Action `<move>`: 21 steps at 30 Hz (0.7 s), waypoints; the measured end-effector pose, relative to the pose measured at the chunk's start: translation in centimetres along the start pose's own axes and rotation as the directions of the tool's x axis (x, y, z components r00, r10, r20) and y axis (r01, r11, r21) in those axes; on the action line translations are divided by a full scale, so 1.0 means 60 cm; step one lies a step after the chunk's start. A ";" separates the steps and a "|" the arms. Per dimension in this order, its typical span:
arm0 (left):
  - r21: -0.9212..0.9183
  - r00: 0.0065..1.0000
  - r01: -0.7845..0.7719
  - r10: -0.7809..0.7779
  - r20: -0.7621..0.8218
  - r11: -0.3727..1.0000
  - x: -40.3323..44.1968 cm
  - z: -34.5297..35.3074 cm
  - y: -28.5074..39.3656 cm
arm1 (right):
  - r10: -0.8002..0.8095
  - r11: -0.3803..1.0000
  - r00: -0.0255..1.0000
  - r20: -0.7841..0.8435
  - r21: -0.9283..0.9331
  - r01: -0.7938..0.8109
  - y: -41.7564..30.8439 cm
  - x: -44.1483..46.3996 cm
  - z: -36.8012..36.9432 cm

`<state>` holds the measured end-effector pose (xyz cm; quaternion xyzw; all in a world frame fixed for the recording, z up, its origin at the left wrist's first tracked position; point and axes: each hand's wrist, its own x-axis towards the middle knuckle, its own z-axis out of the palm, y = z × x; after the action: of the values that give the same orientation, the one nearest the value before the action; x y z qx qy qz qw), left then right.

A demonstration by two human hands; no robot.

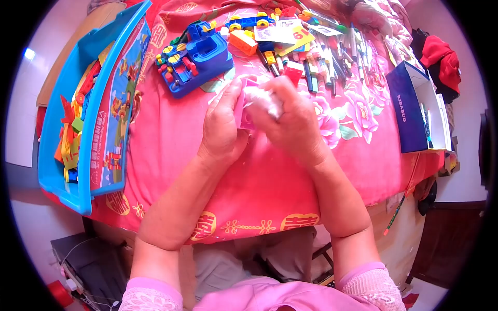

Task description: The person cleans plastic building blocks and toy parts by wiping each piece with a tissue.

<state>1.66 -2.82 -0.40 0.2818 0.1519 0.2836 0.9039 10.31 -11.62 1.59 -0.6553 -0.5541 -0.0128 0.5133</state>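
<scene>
My left hand (220, 122) is wrapped round a small pink piece (240, 110), perhaps a toy part or little box; the fingers cover much of it. In my right hand (296, 122) is a crumpled white wipe or tissue (265, 101), pressed against the pink piece and smeared by motion. Both hands are above the middle of the red bed cover (259, 181). Just beyond my left hand sits a blue toy (212, 54) with small coloured parts on it.
At the left stands a blue plastic bin (85, 199) of colourful building blocks. Pens and markers (332, 59) lie heaped at the back right, beside an orange block (243, 42) and a blue toy car base (249, 22). A dark blue open box (407, 111) stands at the right.
</scene>
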 end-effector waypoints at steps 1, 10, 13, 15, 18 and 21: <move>0.008 1.000 0.013 -0.013 0.020 1.000 0.005 -0.012 -0.002 | -0.001 0.999 0.991 0.133 -0.036 0.006 -0.006 -0.001 -0.008; 0.238 0.997 -0.075 0.073 0.020 0.968 -0.007 0.009 0.007 | 0.249 0.868 0.967 -0.059 0.455 -0.196 -0.009 0.011 -0.032; 0.250 0.989 -0.112 0.082 0.127 0.962 -0.008 0.000 0.011 | 0.205 0.934 0.968 -0.147 0.325 -0.149 -0.009 0.014 -0.029; 0.236 0.992 -0.121 0.109 0.061 0.964 -0.009 0.013 0.006 | 0.176 0.956 0.974 -0.143 0.263 -0.134 -0.010 0.012 -0.027; 0.172 0.996 -0.093 0.090 0.027 0.981 -0.007 0.019 0.004 | 0.146 0.980 0.979 -0.141 0.153 -0.124 -0.002 0.007 -0.014; 0.103 0.998 -0.028 0.022 0.054 0.994 -0.001 0.001 -0.001 | -0.033 0.999 0.997 -0.064 -0.034 0.031 0.000 0.004 -0.007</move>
<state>1.65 -2.91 -0.41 0.3374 0.1391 0.2792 0.8882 10.62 -11.76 1.95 -0.6540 -0.5474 -0.0515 0.5197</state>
